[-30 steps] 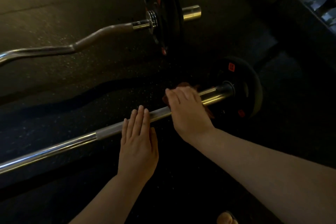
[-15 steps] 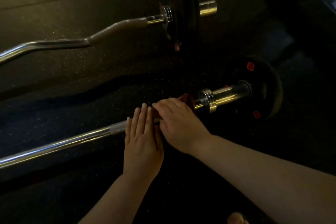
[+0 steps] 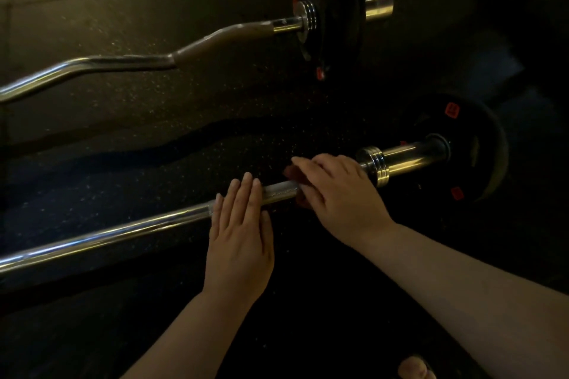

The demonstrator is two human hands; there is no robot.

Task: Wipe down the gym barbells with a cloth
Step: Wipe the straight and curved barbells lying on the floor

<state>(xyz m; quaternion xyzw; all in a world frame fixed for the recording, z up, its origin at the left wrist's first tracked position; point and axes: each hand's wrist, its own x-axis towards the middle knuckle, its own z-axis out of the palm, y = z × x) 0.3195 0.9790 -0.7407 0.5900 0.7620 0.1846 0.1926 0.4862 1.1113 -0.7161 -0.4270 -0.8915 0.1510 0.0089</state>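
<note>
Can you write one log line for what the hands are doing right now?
left hand: flat on straight barbell | right hand: holds cloth on its knurled part | curl bar: no hand on it

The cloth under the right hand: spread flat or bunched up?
Bunched. Only dark red folds of the cloth show around the right hand, which grips it on the straight barbell.

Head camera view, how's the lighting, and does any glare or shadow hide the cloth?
Head view: dim warm light, with the floor lit at upper left and nearly black at lower right. Head view: glare streaks on the straight barbell and the curl bar. Head view: the cloth is only a dark reddish edge under the right hand; the left hand is clearly lit.
</note>
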